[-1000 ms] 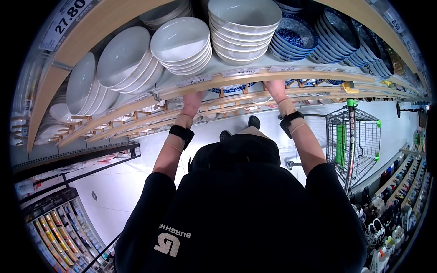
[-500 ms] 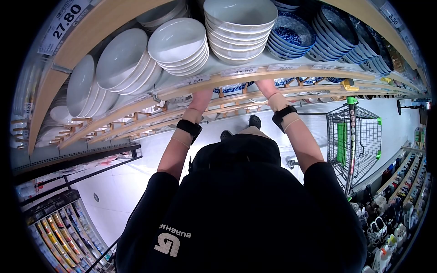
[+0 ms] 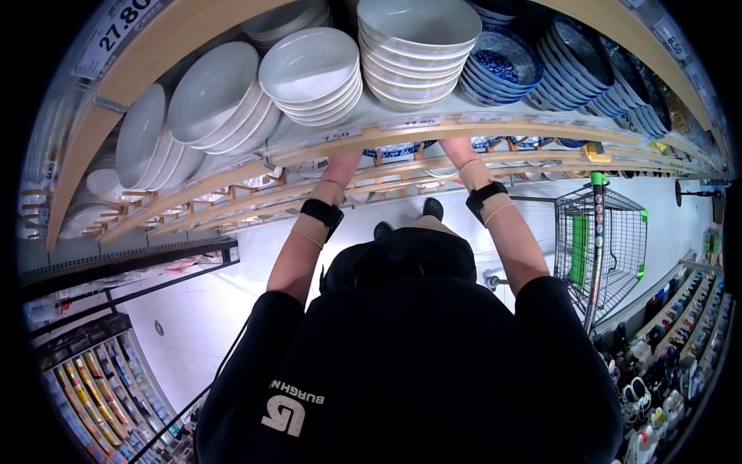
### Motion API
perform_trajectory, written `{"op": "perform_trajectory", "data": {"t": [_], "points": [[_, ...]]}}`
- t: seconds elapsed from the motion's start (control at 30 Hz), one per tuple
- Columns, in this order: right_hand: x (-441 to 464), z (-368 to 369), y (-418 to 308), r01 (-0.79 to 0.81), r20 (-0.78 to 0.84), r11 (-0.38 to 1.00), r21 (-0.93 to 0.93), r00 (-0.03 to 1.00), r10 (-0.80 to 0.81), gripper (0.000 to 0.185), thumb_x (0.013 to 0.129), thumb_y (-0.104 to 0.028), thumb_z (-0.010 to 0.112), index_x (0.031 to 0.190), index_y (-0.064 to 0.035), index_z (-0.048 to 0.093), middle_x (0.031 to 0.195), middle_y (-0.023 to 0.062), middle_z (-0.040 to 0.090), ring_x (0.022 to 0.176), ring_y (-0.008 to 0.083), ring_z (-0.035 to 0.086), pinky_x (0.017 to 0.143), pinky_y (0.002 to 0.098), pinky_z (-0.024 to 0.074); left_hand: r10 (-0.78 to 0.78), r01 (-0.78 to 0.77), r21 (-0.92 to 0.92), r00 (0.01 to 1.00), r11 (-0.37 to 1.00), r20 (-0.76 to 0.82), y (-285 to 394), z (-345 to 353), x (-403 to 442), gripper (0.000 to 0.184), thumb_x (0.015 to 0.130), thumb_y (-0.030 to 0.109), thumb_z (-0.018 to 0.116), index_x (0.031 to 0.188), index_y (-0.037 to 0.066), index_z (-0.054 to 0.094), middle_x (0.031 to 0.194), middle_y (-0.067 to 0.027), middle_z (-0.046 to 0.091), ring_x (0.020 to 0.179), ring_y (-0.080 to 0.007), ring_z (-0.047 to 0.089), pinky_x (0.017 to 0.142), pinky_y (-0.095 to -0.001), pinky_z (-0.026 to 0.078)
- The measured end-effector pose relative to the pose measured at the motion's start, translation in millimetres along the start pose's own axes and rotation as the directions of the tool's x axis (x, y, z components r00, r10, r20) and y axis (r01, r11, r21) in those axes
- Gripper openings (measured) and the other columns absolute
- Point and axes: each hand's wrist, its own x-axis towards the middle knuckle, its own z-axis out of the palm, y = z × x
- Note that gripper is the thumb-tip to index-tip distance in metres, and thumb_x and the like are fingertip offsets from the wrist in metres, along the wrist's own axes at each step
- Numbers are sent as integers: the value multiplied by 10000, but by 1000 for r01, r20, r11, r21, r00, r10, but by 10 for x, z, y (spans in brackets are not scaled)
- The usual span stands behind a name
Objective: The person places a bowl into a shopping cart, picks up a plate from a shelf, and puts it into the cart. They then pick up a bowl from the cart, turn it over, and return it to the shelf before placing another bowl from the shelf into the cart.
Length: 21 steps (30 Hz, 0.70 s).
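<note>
Both arms reach forward beneath the wooden front edge of a shelf (image 3: 433,130). My left hand (image 3: 342,165) is partly visible under the 7.50 price tag; the shelf edge hides its fingers. My right hand (image 3: 459,151) goes under the same edge further right, its fingers hidden too. Between the hands, the rim of a blue-and-white patterned dish (image 3: 394,149) shows on the level below. Whether either hand touches it, I cannot tell. Above them stand a tall stack of white bowls (image 3: 417,66) and a shorter stack of white bowls (image 3: 311,77).
More white dishes (image 3: 212,97) lean on the shelf at left, and blue patterned bowls (image 3: 502,66) are stacked at right. A shopping cart (image 3: 610,240) with green parts stands on the floor at right. Shoes (image 3: 638,394) fill racks at lower right; a packaged-goods rack (image 3: 100,394) is at lower left.
The view has shifted slightly, so the upper-shelf bowls appear a little further right. My arms and hands keep nearly the same position under the shelf edge.
</note>
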Motion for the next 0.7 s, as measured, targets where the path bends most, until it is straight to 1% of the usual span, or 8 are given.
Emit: {"op": "perform_trajectory", "data": {"t": [0.07, 0.17, 0.27, 0.37, 0.47, 0.57, 0.6, 0.7], "points": [[-5, -52, -63, -37, 5, 998, 53, 999, 37, 178, 813, -135, 562, 886, 14, 623, 895, 214, 626, 864, 390, 590, 770, 450, 450, -10, 10, -10, 1000, 1000, 20, 18, -35, -10, 278, 891, 195, 445, 1008, 24, 632, 1042, -198, 627, 1000, -382, 562, 888, -462, 411], [-30, 47, 26, 11, -59, 996, 85, 998, -6, 160, 798, -121, 582, 873, 15, 622, 872, 209, 629, 844, 392, 592, 744, 445, 458, 38, -40, -27, 998, 999, -40, 9, -23, -51, 277, 891, 202, 455, 1009, 34, 640, 1021, -184, 637, 982, -379, 569, 887, -460, 413], [-59, -102, -66, -58, -85, 998, -31, 995, 55, 165, 793, -136, 599, 879, 2, 628, 841, 206, 626, 829, 400, 589, 739, 449, 456, 41, -51, -54, 983, 997, -177, -129, 162, -73, 282, 890, 227, 481, 1022, 36, 640, 1017, -174, 641, 974, -370, 572, 887, -457, 412], [-112, -266, -119, -148, -60, 988, -44, 988, 145, 177, 796, -139, 576, 911, -24, 645, 881, 206, 630, 874, 395, 583, 772, 467, 454, -2, -49, -200, 969, 979, -247, 8, -7, -178, 274, 872, 221, 535, 1071, 63, 638, 1011, -161, 652, 955, -365, 589, 863, -428, 431], [-135, -288, -117, -152, -97, 988, 24, 983, 154, 177, 783, -122, 588, 919, -24, 645, 874, 204, 632, 878, 390, 583, 780, 462, 453, 34, -39, -28, 989, 999, -142, -24, -10, -182, 275, 883, 246, 542, 1037, 40, 638, 1024, -153, 648, 981, -353, 576, 890, -447, 408], [-143, -289, -120, -104, -141, 993, 56, 984, 111, 200, 766, -145, 638, 927, -26, 637, 900, 191, 633, 874, 388, 583, 775, 445, 453, -43, 13, -182, 987, 983, -158, -9, -30, -160, 279, 881, 245, 562, 1048, 36, 639, 1033, -143, 654, 987, -346, 579, 897, -434, 408], [-138, -267, -122, -121, -170, 991, 64, 977, 130, 206, 755, -128, 639, 932, -24, 631, 919, 192, 629, 896, 383, 578, 800, 433, 451, -41, 13, -178, 987, 984, -156, -41, -12, -137, 284, 882, 249, 563, 1054, 36, 638, 1032, -141, 656, 988, -340, 583, 896, -425, 411], [-121, -225, -67, -131, -141, 982, 133, 979, 150, 206, 750, -115, 636, 931, -17, 628, 915, 193, 626, 894, 380, 578, 807, 428, 450, -32, 9, -182, 992, 983, -124, -111, -37, -106, 299, 889, 260, 561, 1072, 36, 635, 1040, -135, 658, 1000, -319, 588, 893, -400, 418]]}}
